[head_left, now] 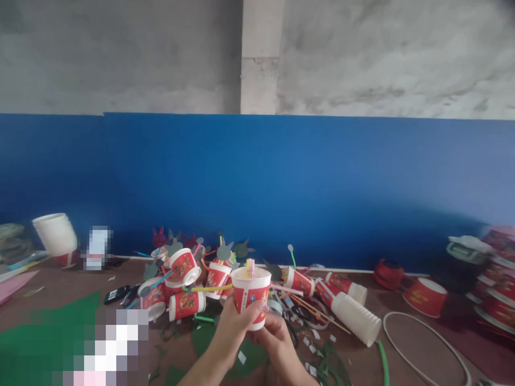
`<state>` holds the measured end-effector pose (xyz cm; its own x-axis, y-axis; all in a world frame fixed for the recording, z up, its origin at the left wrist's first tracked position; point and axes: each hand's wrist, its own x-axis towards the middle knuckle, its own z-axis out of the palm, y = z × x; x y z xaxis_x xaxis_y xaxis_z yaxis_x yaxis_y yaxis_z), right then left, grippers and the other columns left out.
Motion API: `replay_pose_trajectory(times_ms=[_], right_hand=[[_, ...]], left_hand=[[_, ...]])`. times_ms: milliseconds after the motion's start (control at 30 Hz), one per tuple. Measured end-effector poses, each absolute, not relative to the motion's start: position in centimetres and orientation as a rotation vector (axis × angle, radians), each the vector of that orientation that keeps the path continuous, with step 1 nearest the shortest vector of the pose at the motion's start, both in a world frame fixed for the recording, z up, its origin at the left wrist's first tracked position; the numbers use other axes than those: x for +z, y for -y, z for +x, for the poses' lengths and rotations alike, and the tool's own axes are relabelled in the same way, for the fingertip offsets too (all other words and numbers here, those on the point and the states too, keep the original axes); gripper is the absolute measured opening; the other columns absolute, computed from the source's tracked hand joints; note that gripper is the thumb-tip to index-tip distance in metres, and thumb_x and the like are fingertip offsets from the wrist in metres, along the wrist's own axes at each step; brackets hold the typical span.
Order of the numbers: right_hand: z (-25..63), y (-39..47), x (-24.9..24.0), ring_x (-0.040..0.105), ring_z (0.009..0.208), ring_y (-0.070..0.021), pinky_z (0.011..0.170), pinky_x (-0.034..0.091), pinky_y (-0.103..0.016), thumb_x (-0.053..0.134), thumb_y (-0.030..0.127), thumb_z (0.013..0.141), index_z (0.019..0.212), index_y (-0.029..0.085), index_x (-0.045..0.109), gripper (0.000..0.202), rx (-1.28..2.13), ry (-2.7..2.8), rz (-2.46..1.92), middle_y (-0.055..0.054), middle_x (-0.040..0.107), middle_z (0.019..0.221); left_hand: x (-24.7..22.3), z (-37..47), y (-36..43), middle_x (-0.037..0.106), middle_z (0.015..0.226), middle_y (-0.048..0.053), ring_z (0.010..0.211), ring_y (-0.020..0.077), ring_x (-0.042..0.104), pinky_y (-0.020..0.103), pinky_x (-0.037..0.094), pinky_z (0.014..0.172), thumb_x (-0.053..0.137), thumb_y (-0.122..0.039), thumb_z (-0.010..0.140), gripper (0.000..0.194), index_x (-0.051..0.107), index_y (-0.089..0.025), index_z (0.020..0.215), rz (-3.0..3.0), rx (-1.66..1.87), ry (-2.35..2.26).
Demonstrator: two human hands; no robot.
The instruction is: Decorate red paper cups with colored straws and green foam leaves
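A red and white paper cup (pixel 246 300) is held upright before me, with short yellow and pink straw ends (pixel 250 268) showing above its rim. My left hand (pixel 236 323) is closed around the cup's left side, thumb across the front. Close against the cup's base on the right, my right hand (pixel 277 336) has its fingers bent together; its fingertips are partly hidden. Behind the cup lies a heap of similar paper cups (pixel 187 305) with coloured straws and dark animal-shaped cutouts (pixel 225 251). A pink straw (pixel 286 290) extends just right of the held cup.
A stack of white-sided cups (pixel 356 317) lies at the right, beside a white hoop (pixel 426 343). Farther right is a wide red tub (pixel 425 297). Green sheet material (pixel 60 321) and paper scraps cover parts of the brown table. A blue wall (pixel 322 187) stands behind.
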<state>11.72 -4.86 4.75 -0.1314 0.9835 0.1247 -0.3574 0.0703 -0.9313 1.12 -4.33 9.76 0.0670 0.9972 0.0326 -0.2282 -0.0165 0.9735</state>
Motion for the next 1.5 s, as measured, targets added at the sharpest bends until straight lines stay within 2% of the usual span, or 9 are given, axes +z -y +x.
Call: replay_pose_trajectory(times_ms=[300,433,567,667,733,900,1067,1233,1500], right_hand=[[11.7,5.3,5.8,0.045,0.054,-0.0127,0.057,0.041,-0.026,0.071,0.051,0.067,0.057,0.017,0.068,0.036,1.434,1.174,-0.786,0.000,0.054,0.053],[12.7,4.7,5.3,0.049,0.057,-0.0155,0.056,0.041,-0.026,0.066,0.055,0.070,0.057,0.018,0.066,0.039,1.252,1.125,-0.924,-0.002,0.058,0.057],[13.5,4.3,6.2,0.058,0.077,-0.0205,0.069,0.046,-0.028,0.061,0.056,0.074,0.081,0.021,0.068,0.036,1.094,0.970,-0.913,-0.004,0.067,0.081],[13.5,4.6,7.5,0.058,0.101,-0.0246,0.086,0.045,-0.032,0.068,0.053,0.071,0.099,0.024,0.067,0.041,1.175,0.947,-0.823,-0.004,0.069,0.099],[13.5,4.9,8.3,0.058,0.105,-0.0254,0.088,0.045,-0.033,0.071,0.049,0.069,0.103,0.024,0.065,0.043,1.245,0.901,-0.822,-0.004,0.069,0.104],[13.9,4.7,9.7,0.067,0.083,-0.0263,0.067,0.053,-0.032,0.071,0.047,0.069,0.101,0.020,0.064,0.042,1.377,0.601,-0.857,-0.004,0.073,0.088],[14.4,4.1,9.8,0.068,0.067,-0.0233,0.056,0.052,-0.030,0.072,0.045,0.069,0.100,0.018,0.062,0.043,1.372,0.509,-0.825,-0.003,0.073,0.077],[14.3,3.9,9.2,0.067,0.063,-0.0215,0.053,0.051,-0.028,0.070,0.045,0.071,0.103,0.020,0.060,0.042,1.373,0.498,-0.837,-0.001,0.072,0.075],[14.0,4.6,9.6,0.065,0.060,-0.0185,0.049,0.048,-0.024,0.072,0.045,0.069,0.095,0.021,0.061,0.037,1.361,0.570,-0.869,0.001,0.071,0.075]], left_hand=[[9.6,1.0,4.1,0.070,0.071,0.009,0.065,0.0202,0.064,0.027,0.049,0.059,0.073,-0.041,0.065,0.036,0.065,-0.011,0.084,1.050,1.284,-0.916],[9.4,0.9,3.7,0.068,0.071,0.007,0.063,0.0185,0.063,0.028,0.050,0.060,0.074,-0.043,0.063,0.039,0.065,-0.012,0.085,1.037,1.359,-0.903],[9.4,1.3,3.7,0.070,0.080,0.009,0.077,0.0225,0.065,0.030,0.051,0.070,0.076,-0.042,0.062,0.046,0.065,-0.012,0.095,1.061,1.356,-0.931],[9.5,1.8,4.3,0.071,0.087,0.010,0.083,0.0257,0.065,0.033,0.052,0.072,0.076,-0.041,0.064,0.049,0.064,-0.012,0.102,1.106,1.215,-0.871],[9.7,1.9,4.7,0.071,0.092,0.010,0.089,0.0273,0.064,0.035,0.051,0.077,0.076,-0.037,0.065,0.045,0.065,-0.014,0.102,1.217,1.125,-0.790],[10.4,1.2,4.8,0.068,0.107,0.009,0.108,0.0276,0.056,0.037,0.042,0.095,0.074,-0.027,0.069,0.039,0.065,-0.019,0.106,1.410,1.143,-0.743],[10.2,0.9,4.1,0.067,0.085,0.004,0.083,0.0191,0.061,0.028,0.048,0.077,0.074,-0.035,0.070,0.032,0.063,-0.019,0.096,1.137,1.351,-0.795],[9.4,0.5,4.1,0.063,0.071,0.000,0.067,0.0117,0.054,0.019,0.042,0.061,0.078,-0.035,0.065,0.026,0.066,-0.017,0.081,1.140,1.347,-0.778],[9.3,0.1,3.4,0.061,0.063,0.000,0.062,0.0106,0.051,0.021,0.039,0.061,0.078,-0.036,0.066,0.024,0.068,-0.014,0.071,1.061,1.297,-0.667]])
